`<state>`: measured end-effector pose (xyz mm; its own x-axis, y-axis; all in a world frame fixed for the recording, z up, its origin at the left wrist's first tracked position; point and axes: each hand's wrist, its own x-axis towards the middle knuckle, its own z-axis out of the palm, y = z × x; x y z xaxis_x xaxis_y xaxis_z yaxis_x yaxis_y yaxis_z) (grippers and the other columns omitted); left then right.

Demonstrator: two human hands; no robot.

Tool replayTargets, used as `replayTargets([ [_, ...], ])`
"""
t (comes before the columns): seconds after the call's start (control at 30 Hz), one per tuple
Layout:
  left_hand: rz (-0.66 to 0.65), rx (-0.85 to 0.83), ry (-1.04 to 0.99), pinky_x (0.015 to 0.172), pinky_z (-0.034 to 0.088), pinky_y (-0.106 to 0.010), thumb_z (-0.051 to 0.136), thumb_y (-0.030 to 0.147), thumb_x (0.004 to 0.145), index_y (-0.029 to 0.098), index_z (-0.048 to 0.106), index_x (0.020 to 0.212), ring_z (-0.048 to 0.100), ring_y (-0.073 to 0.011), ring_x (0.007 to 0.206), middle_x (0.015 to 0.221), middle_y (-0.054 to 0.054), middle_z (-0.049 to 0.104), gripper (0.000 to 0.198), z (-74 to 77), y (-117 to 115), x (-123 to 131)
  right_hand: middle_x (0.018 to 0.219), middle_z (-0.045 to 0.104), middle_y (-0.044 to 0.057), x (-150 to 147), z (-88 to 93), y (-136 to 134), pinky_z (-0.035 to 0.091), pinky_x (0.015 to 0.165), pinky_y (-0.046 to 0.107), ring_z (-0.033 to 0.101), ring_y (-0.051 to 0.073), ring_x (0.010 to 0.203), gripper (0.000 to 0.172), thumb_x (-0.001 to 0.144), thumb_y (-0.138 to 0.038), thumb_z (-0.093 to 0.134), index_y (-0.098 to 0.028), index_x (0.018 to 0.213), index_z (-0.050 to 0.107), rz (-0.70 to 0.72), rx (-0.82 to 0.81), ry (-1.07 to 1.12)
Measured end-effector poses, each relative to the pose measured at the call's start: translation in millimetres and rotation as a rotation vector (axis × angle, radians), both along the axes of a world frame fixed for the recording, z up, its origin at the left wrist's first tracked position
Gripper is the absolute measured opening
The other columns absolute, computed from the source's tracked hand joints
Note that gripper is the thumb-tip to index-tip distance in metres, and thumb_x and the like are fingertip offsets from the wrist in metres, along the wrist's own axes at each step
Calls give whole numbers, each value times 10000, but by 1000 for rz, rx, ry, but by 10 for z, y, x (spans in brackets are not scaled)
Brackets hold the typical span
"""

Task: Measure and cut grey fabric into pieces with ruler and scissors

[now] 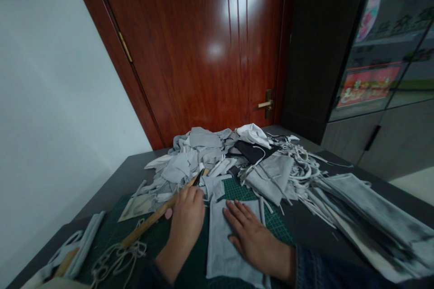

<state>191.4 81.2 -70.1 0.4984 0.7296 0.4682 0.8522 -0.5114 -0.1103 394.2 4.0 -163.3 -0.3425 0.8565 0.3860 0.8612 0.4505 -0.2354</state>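
My right hand (249,230) lies flat with fingers spread on a grey rectangular piece of fabric (219,253), which rests on a green cutting mat (280,228). Just left of the fabric, my left hand (188,212) is closed. From the top of it sticks a dark pointed tool (197,179), whose kind I cannot make out because the fingers cover the rest. A long wooden stick (149,221) runs slantwise beside and behind that hand. Near the stick is a small pink disc (168,213). A grey scrap (213,187) touches the fabric's top edge.
A heap of grey fabric pieces (176,167) covers the back of the dark table (117,187). Tangled cords (305,162) lie at the back right, long folded fabric (379,216) at right. Loose string (118,257) and rolled fabric (84,244) lie left. A wooden door (190,54) stands behind.
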Motion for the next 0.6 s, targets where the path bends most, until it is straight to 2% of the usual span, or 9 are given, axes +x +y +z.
replayTargets([
  [0.07,-232,-125,-55,1018,551,-416,480,11,881,183,684,1078,649,-243,1115,1125,-75,714,332,-165,-205,144,1672,308,162,21,-50,-19,318,1246,533,258,326,1556,737,913,-135,619,-120,1601,356,1,40,-35],
  [0.13,-355,-208,-73,1086,541,-408,493,16,867,182,624,1266,625,-230,1240,1284,-84,694,451,-368,-402,259,1666,301,185,69,-83,-56,322,1242,546,258,329,1555,715,929,-155,612,-81,1592,356,-3,58,-68],
  [0.2,-396,-248,-71,1132,525,-429,510,38,862,178,528,1415,570,-242,1355,1442,-102,628,571,-559,-533,305,1670,278,191,145,-100,-111,321,1238,564,251,335,1557,709,954,-206,613,-77,1597,344,0,52,-89],
  [0.3,-386,-259,-50,1141,526,-475,542,104,883,183,474,1484,522,-280,1425,1538,-122,560,609,-745,-554,255,1676,256,185,275,-102,-207,312,1237,588,226,345,1562,742,973,-285,628,-101,1617,308,3,5,-80],
  [0.37,-341,-239,-28,1136,527,-500,532,138,908,174,507,1465,538,-302,1414,1531,-135,569,560,-781,-468,191,1678,253,180,337,-77,-257,292,1240,602,217,350,1564,754,970,-295,638,-122,1623,304,2,-50,-57],
  [0.47,-218,-213,-22,1127,524,-522,498,143,930,163,578,1403,576,-314,1375,1473,-141,623,480,-723,-275,116,1669,280,191,346,42,-269,270,1235,635,239,377,1554,743,941,-298,673,-132,1599,370,-25,-178,-37],
  [0.53,-164,-220,-42,1130,516,-521,494,126,927,166,615,1363,590,-311,1355,1435,-130,653,454,-658,-151,86,1642,333,229,292,186,-222,306,1206,656,302,416,1525,741,898,-299,719,-102,1556,442,-66,-264,-67],
  [0.6,-153,-242,-85,1148,497,-509,489,101,918,172,644,1318,601,-294,1333,1407,-116,668,435,-609,-49,66,1573,434,278,196,358,-129,390,1144,656,425,446,1449,671,870,-278,735,-67,1475,537,-111,-284,-134],
])
